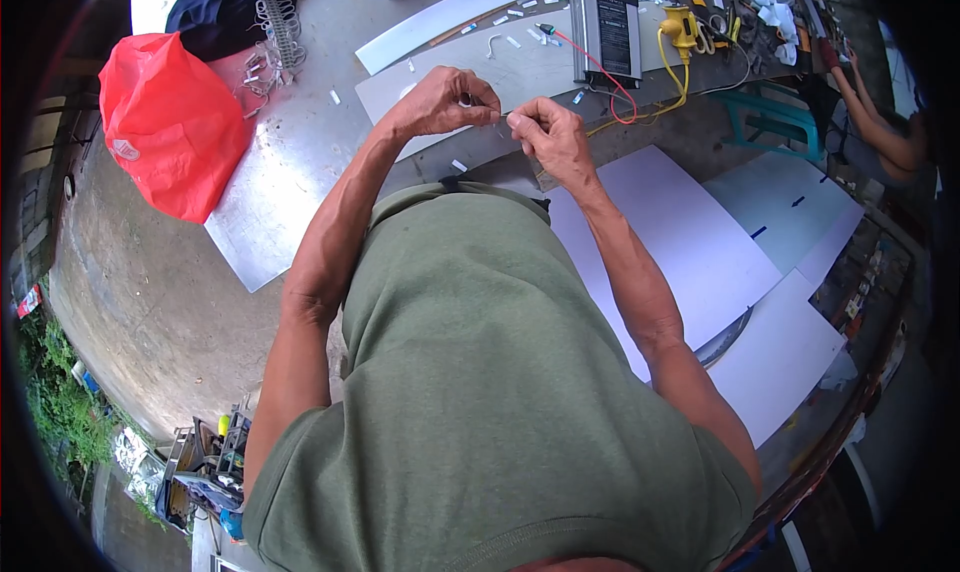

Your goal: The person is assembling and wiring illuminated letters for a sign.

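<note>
My left hand (pixel 450 103) and my right hand (pixel 553 140) meet above the near edge of the metal worktable (pixel 285 162). Each is closed in a pinch, the fingertips almost touching. Between them shows a short bit of something thin and dark, like a wire end, too small to name surely. Under my hands lies a pale flat panel (pixel 395 94). Small white modules (pixel 513 42) are scattered on it and beyond. To the right of my hands sits a silver and black power supply box (pixel 612 37), with a red wire (pixel 598 64) looping from it.
A red plastic bag (pixel 175 127) covers the table's left end. A yellow socket adapter (pixel 680 30) with its yellow cord lies right of the box. Large white sheets (pixel 660 242) lean or lie at my right, near a teal stool (pixel 770 117). Another person's arm (pixel 875 122) shows far right.
</note>
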